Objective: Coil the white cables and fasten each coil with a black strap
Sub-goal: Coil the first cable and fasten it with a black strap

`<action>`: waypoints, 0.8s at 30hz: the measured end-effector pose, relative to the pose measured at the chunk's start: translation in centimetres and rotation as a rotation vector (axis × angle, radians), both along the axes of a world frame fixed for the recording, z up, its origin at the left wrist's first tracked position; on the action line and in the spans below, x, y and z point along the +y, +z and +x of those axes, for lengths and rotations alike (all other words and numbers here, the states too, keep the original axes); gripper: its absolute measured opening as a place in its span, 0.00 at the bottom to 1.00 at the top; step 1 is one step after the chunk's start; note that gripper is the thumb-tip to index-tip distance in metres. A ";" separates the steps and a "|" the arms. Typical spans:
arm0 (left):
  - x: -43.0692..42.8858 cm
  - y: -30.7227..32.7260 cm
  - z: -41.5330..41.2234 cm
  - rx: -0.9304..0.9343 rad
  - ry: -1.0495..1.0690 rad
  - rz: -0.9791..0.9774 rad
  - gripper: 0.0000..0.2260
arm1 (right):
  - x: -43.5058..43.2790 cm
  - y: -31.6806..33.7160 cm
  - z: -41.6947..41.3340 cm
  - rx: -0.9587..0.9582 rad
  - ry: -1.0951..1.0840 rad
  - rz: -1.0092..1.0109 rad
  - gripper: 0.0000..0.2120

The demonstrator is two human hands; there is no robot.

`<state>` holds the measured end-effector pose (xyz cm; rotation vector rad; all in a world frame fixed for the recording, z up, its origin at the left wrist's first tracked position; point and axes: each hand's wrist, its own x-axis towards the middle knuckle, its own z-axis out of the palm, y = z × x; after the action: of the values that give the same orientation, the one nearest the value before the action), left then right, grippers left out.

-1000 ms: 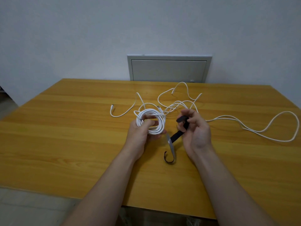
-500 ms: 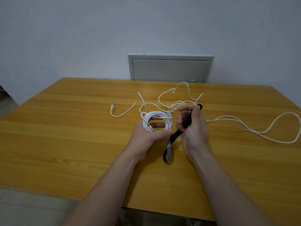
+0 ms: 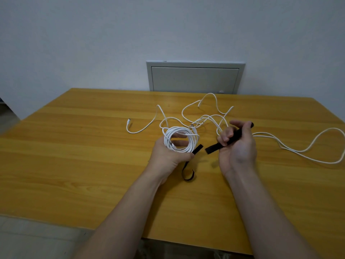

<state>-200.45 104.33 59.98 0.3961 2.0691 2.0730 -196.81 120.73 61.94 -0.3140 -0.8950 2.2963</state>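
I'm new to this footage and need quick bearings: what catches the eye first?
The left hand gripping a coil of white cable over the middle of the table, and the right hand beside it holding a black strap. A second strap trails from beside the coil down onto the table; loose white cables sprawl behind and to the right.

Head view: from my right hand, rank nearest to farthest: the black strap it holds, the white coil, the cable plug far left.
1. black strap: gripped in the right hand.
2. white coil: leftward, in the left hand.
3. cable plug: far left, on the table.
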 end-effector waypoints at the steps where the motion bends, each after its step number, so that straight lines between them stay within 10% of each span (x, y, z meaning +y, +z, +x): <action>1: 0.0 0.1 0.0 -0.014 0.012 0.020 0.23 | 0.2 -0.1 -0.1 -0.023 -0.061 0.031 0.22; 16: -0.4 1.0 0.0 -0.146 0.070 0.469 0.14 | -0.5 -1.3 0.8 -0.349 -0.362 0.885 0.17; 24: -0.3 1.9 0.9 -0.382 -0.125 0.604 0.19 | -1.1 -1.5 0.4 -0.352 -0.233 0.758 0.15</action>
<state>-199.58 103.99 61.92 0.1779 1.1612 2.4275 -196.43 119.60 60.45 -0.4545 -1.7191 1.5641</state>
